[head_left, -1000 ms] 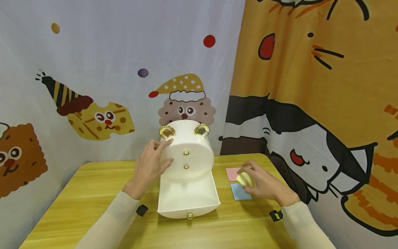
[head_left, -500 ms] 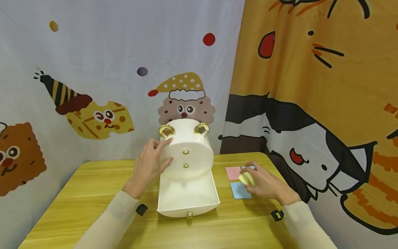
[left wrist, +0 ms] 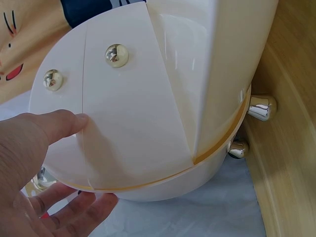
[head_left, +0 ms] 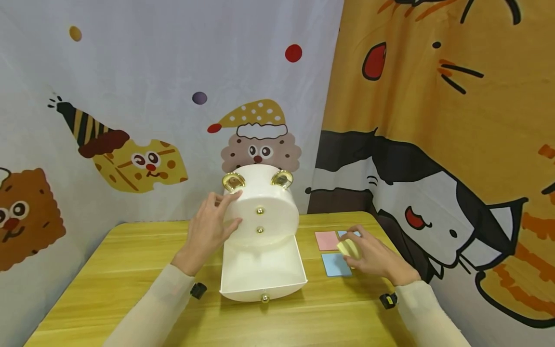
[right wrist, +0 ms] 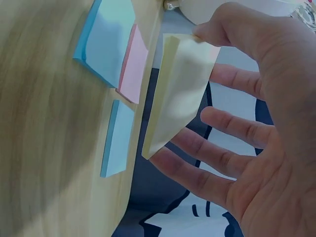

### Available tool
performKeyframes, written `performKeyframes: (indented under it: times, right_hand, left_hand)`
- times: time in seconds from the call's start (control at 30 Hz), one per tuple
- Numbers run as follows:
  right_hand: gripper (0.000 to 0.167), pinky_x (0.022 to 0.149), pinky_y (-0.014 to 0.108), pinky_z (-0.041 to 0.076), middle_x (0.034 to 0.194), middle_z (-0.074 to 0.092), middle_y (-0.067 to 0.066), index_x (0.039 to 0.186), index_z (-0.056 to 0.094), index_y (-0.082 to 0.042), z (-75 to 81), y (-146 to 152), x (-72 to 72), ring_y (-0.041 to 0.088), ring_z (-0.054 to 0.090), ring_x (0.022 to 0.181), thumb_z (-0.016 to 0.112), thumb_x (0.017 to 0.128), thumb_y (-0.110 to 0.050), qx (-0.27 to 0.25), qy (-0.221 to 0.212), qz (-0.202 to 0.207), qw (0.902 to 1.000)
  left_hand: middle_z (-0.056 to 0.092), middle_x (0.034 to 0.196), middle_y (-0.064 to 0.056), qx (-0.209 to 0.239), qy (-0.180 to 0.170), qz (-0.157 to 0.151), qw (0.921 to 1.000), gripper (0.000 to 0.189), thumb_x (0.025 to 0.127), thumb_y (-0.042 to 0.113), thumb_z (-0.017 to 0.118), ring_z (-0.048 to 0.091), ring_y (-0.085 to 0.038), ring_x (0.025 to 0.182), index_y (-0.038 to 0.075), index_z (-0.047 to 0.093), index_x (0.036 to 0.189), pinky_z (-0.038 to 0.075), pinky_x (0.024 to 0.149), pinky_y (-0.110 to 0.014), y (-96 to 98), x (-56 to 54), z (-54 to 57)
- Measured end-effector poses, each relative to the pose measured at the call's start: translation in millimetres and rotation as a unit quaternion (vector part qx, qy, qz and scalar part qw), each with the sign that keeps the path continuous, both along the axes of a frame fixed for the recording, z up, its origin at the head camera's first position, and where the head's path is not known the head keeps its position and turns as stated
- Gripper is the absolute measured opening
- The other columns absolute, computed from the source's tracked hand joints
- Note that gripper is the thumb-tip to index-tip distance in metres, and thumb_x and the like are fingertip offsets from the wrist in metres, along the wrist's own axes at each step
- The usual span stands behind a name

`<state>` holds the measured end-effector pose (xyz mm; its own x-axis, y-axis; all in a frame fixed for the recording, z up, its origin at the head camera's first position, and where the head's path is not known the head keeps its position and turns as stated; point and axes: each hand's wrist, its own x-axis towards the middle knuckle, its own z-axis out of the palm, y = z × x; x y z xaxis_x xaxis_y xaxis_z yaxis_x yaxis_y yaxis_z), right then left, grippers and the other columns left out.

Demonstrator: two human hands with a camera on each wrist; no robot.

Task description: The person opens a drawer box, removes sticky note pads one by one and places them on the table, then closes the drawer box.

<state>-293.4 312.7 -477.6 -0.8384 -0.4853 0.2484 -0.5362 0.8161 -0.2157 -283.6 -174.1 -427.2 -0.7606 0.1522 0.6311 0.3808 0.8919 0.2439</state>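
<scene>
A white, round-fronted drawer box (head_left: 269,193) with gold ears and gold knobs stands on the table, its lowest drawer (head_left: 262,270) pulled out. My left hand (head_left: 208,229) holds the box by its left side. In the left wrist view, the thumb presses the front and the other fingers lie along the side. Over on the right, my right hand (head_left: 375,258) pinches a yellow sticky note pad (right wrist: 185,89) between thumb and fingers, raised and tilted above the table. Near it lie a blue note pad (head_left: 336,266), a pink note pad (head_left: 326,241) and a second blue note pad (right wrist: 117,140).
The wooden table (head_left: 143,270) ends against a cartoon-printed curtain (head_left: 151,72) at the back. Another printed curtain (head_left: 403,115), orange with a cat, hangs along the right side.
My right hand has shifted slightly right with the yellow note pad, uncovering more of the far blue pad. The left hand stays on the box, and the drawer has not moved.
</scene>
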Motion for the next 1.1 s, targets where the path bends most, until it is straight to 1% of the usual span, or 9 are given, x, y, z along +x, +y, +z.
performKeyframes:
  times: [0.2,0.3,0.5,0.7,0.8,0.97,1.1]
  right_hand:
    - [0.039,0.083,0.038,0.061,0.149,0.062,0.015,0.138,0.078,-0.018,-5.3,3.6,-2.9,0.018,0.069,0.1,0.091,0.102,-0.026,0.007,-0.004,-0.024,0.9997]
    - [0.04,0.08,0.036,0.06,0.148,0.062,0.016,0.139,0.078,-0.015,-7.5,6.2,-2.7,0.016,0.067,0.094,0.09,0.102,-0.025,0.0,-0.014,-0.037,0.9992]
    - [0.042,0.082,0.04,0.06,0.149,0.063,0.021,0.14,0.078,-0.012,-11.9,10.1,-1.1,0.018,0.068,0.095,0.089,0.103,-0.026,-0.008,-0.032,-0.055,0.9979]
    - [0.044,0.079,0.038,0.059,0.15,0.061,0.025,0.142,0.076,-0.011,-15.1,10.9,-3.8,0.014,0.065,0.086,0.089,0.104,-0.027,-0.001,-0.048,-0.06,0.9971]
    - [0.045,0.078,0.036,0.058,0.15,0.061,0.025,0.143,0.076,-0.01,-15.0,13.0,-3.2,0.012,0.063,0.084,0.088,0.104,-0.028,0.002,-0.048,-0.061,0.997]
    - [0.044,0.075,0.032,0.057,0.152,0.06,0.026,0.144,0.075,-0.01,-16.6,16.1,-4.7,0.011,0.062,0.082,0.087,0.106,-0.028,0.003,-0.058,-0.061,0.9964]
    - [0.045,0.075,0.03,0.056,0.153,0.059,0.026,0.145,0.075,-0.01,-18.8,18.5,-5.3,0.01,0.062,0.081,0.086,0.107,-0.029,0.006,-0.069,-0.064,0.9955]
  left_hand:
    - [0.064,0.133,-0.019,0.002,-0.007,0.001,1.0,0.08,0.097,0.032,0.1,0.066,-0.032,0.095,0.033,0.061,0.166,0.055,0.059,-0.037,-1.2,1.4,0.1]
    - [0.065,0.133,-0.019,0.002,-0.005,-0.002,1.0,0.08,0.097,0.031,0.1,0.065,-0.032,0.095,0.033,0.061,0.167,0.054,0.06,-0.035,-0.5,1.3,0.5]
    - [0.065,0.132,-0.019,0.004,-0.003,-0.008,1.0,0.08,0.097,0.031,0.099,0.065,-0.031,0.094,0.033,0.061,0.167,0.052,0.059,-0.034,0.9,1.3,0.8]
    - [0.064,0.134,-0.018,0.011,-0.009,-0.002,0.9999,0.08,0.097,0.031,0.099,0.066,-0.032,0.097,0.034,0.06,0.167,0.053,0.059,-0.034,-0.7,1.1,0.4]
    - [0.064,0.134,-0.018,0.012,-0.01,-0.003,0.9999,0.08,0.097,0.031,0.099,0.066,-0.032,0.097,0.035,0.061,0.167,0.053,0.059,-0.034,0.2,0.5,1.1]
    - [0.064,0.133,-0.019,0.012,-0.004,-0.006,0.9999,0.079,0.097,0.031,0.099,0.067,-0.033,0.098,0.033,0.061,0.167,0.054,0.059,-0.035,0.2,1.0,2.0]
    - [0.065,0.132,-0.019,0.01,-0.002,-0.004,0.9999,0.079,0.097,0.031,0.099,0.066,-0.032,0.096,0.032,0.062,0.166,0.054,0.06,-0.035,0.0,1.8,0.6]
